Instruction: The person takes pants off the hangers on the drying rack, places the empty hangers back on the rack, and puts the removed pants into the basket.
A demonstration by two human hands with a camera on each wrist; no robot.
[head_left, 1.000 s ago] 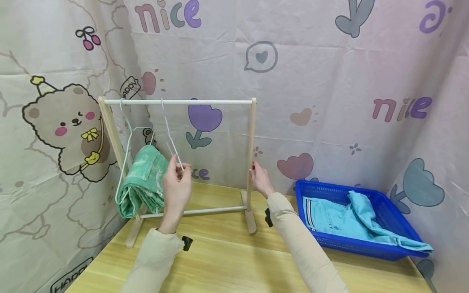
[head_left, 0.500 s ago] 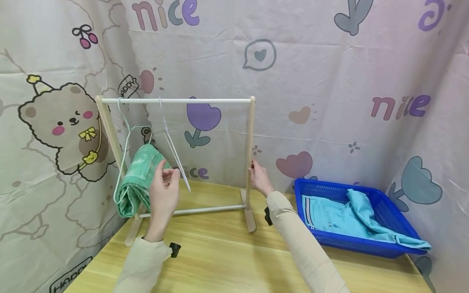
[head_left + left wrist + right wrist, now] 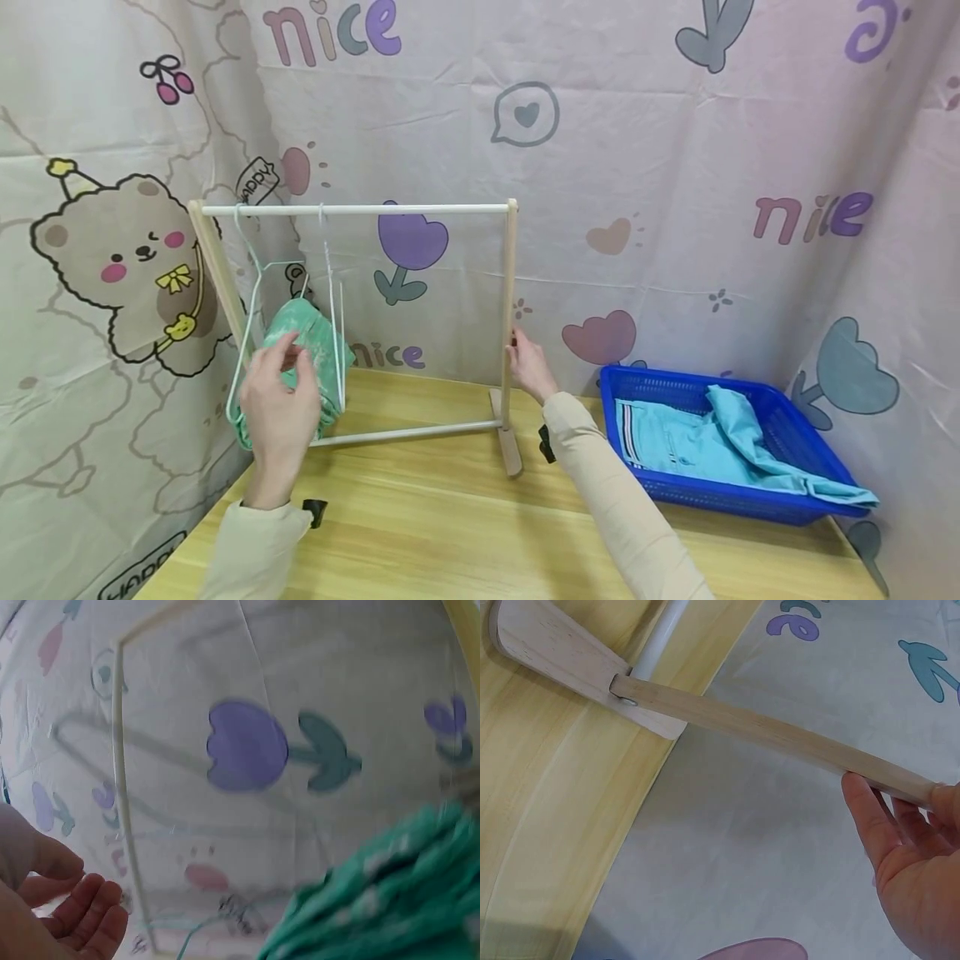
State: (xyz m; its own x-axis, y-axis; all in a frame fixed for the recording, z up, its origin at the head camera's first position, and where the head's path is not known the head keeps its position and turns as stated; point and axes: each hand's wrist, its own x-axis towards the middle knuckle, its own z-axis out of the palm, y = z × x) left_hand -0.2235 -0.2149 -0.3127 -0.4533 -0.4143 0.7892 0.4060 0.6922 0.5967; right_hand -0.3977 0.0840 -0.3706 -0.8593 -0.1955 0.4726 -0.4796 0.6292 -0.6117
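Observation:
On the left of the head view, my left hand hangs in front of a rolled green garment with its fingers loosely curved and nothing between them. The garment, mottled with white, drapes over a pale mint hanger. A bare white wire hanger hangs just right of it on the top bar of a small clothes rack. Fingers of my right hand grip the rack's right wooden post about midway up. In the left wrist view the green garment is blurred and apart from the hand.
A blue plastic basket stands right of the rack, holding light-blue clothing that overhangs its front right corner. The rack's wooden foot rests on the wood-grain table. A printed curtain surrounds the table.
My left hand lets go of the white hanger and moves left in front of the green garment. The released hanger has swung left beside the garment. My right hand stays on the post.

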